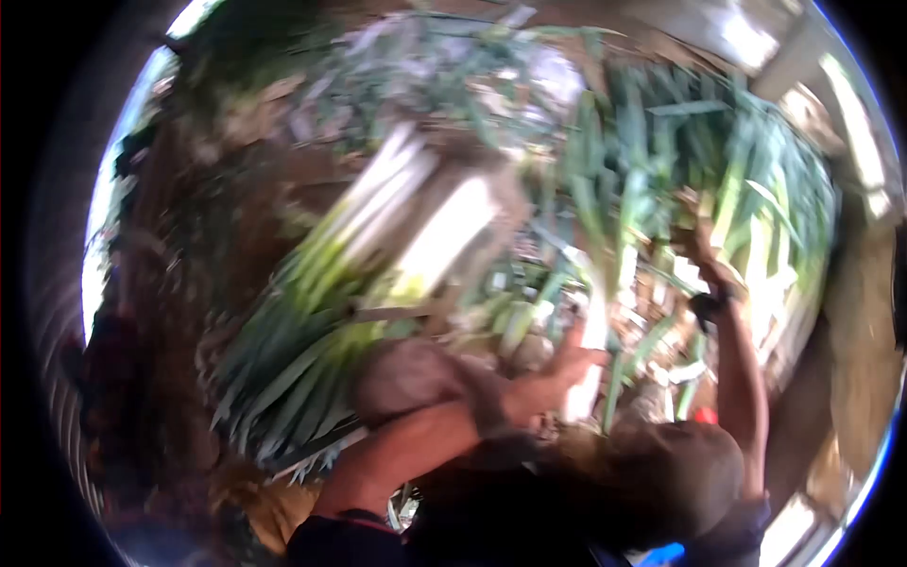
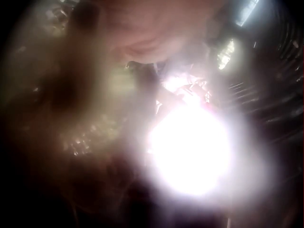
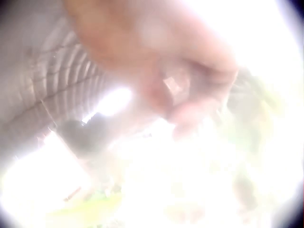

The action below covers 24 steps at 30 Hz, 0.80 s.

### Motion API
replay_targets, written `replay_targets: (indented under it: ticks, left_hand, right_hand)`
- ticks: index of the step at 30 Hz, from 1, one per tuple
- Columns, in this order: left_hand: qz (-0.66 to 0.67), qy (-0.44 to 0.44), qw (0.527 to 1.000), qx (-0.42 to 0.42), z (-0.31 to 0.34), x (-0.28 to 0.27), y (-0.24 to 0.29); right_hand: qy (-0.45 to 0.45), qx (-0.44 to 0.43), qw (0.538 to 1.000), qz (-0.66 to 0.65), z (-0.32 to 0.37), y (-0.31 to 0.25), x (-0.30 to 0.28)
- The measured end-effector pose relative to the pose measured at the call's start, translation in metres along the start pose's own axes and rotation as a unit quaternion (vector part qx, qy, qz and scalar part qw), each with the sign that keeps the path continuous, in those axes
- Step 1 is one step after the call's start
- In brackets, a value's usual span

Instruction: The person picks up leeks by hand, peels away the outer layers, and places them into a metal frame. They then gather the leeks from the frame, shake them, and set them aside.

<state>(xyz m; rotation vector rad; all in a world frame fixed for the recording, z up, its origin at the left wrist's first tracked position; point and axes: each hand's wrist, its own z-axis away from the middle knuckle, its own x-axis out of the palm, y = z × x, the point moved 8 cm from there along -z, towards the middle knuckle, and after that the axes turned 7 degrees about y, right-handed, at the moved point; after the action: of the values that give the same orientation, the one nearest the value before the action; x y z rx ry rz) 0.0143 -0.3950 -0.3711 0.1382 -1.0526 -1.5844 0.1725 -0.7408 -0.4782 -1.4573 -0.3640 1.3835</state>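
My left hand (image 1: 567, 367) holds a leek (image 1: 591, 317) by its white shank, which runs down past the fingers. In the left wrist view, a blurred part of the hand (image 2: 152, 28) fills the top, and glare covers much of the rest. My right hand (image 1: 697, 241) reaches to the leeks (image 1: 756, 217) heaped on the right, its fingers spread beside their pale stems. Seen from the right wrist, that hand (image 3: 166, 57) has loosely bent fingers with nothing plainly between them; the surroundings are washed out.
Several leeks (image 1: 331, 283) lie bundled at the left, white ends pointing away and green leaves towards me. Behind them is a heap of trimmings (image 1: 425, 76). More scraps (image 1: 652, 312) litter the ground between my hands. A pale beam (image 1: 855, 142) edges the right side.
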Motion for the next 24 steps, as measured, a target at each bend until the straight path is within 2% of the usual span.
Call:
replay_targets:
  ticks: [1,2,3,4,6,7,8,10,11,14,15,16,18,19,20,23,24]
  left_hand:
    - [-0.033,0.040,0.996,-0.074,0.007,0.010,0.020]
    - [-0.024,0.035,0.997,-0.068,0.002,0.005,0.021]
    - [0.009,0.045,0.997,-0.067,0.005,0.001,0.019]
    - [-0.004,0.074,0.993,-0.094,0.004,0.001,0.019]
    - [-0.068,0.064,0.993,-0.069,0.002,-0.006,0.016]
    - [-0.076,0.060,0.993,-0.072,0.006,0.000,0.020]
    - [-0.078,0.058,0.992,-0.082,0.009,0.001,0.022]
    - [-0.083,0.055,0.991,-0.092,0.011,0.005,0.026]
    - [-0.083,0.058,0.989,-0.105,0.013,0.006,0.026]
    - [-0.111,0.064,0.982,-0.135,0.023,0.014,0.030]
    - [-0.121,0.059,0.983,-0.122,0.024,0.017,0.027]
    - [-0.130,0.054,0.984,-0.109,0.024,0.019,0.027]
    - [-0.141,0.069,0.981,-0.112,0.029,0.023,0.031]
    - [-0.093,0.074,0.987,-0.109,0.031,0.021,0.031]
    - [-0.045,0.079,0.990,-0.105,0.032,0.019,0.033]
    - [0.003,0.050,0.994,-0.097,0.039,0.017,0.054]
    - [0.031,0.037,0.994,-0.097,0.041,0.021,0.063]
  right_hand:
    - [-0.182,0.189,0.932,-0.249,0.043,0.005,0.008]
    - [-0.070,0.003,0.993,-0.098,0.061,-0.034,0.012]
    - [-0.135,0.030,0.972,-0.190,0.073,-0.044,0.027]
    - [-0.145,0.062,0.978,-0.138,0.070,-0.040,0.037]
    - [-0.129,0.056,0.990,-0.025,0.074,-0.035,0.044]
    - [-0.101,-0.024,0.993,0.053,0.076,-0.041,0.039]
    - [-0.048,-0.063,0.995,0.068,0.079,-0.044,0.032]
    - [0.042,-0.210,0.963,0.160,0.079,-0.058,0.021]
    - [-0.006,-0.131,0.990,0.056,0.075,-0.052,0.024]
    - [-0.070,-0.072,0.976,-0.195,0.051,-0.009,0.072]
    - [-0.087,-0.075,0.976,-0.183,0.050,0.001,0.085]
    - [-0.059,-0.183,0.970,0.149,0.073,-0.058,0.059]
    - [-0.004,-0.181,0.974,0.137,0.071,-0.054,0.045]
    - [0.036,-0.146,0.979,0.134,0.069,-0.043,0.035]
    - [0.094,-0.146,0.975,0.139,0.075,-0.036,0.013]
    - [0.154,-0.006,0.976,0.155,0.086,0.027,-0.028]
    - [0.190,-0.001,0.961,0.199,0.091,0.060,-0.035]
